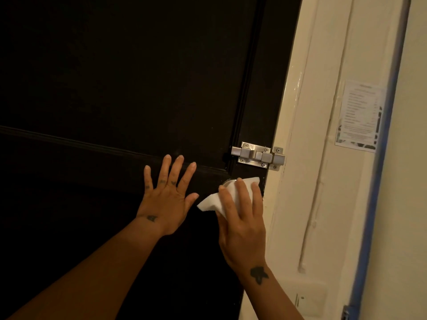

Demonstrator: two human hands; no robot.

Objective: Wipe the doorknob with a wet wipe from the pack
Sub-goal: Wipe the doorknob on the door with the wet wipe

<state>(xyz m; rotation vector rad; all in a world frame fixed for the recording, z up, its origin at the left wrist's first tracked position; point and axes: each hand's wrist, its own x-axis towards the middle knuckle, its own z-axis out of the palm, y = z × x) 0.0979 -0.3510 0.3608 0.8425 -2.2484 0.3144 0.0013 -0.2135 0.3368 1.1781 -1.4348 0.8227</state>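
A white wet wipe is draped over the doorknob on the right edge of a black door. Only a thin metal arc of the knob shows above the wipe. My right hand is wrapped around the wipe and presses it on the knob. My left hand lies flat on the door just left of the knob, fingers spread, holding nothing. The pack of wipes is out of view.
A silver slide bolt is fixed to the door just above the knob, reaching the cream door frame. A printed paper notice hangs on the wall at right, beside a strip of blue tape.
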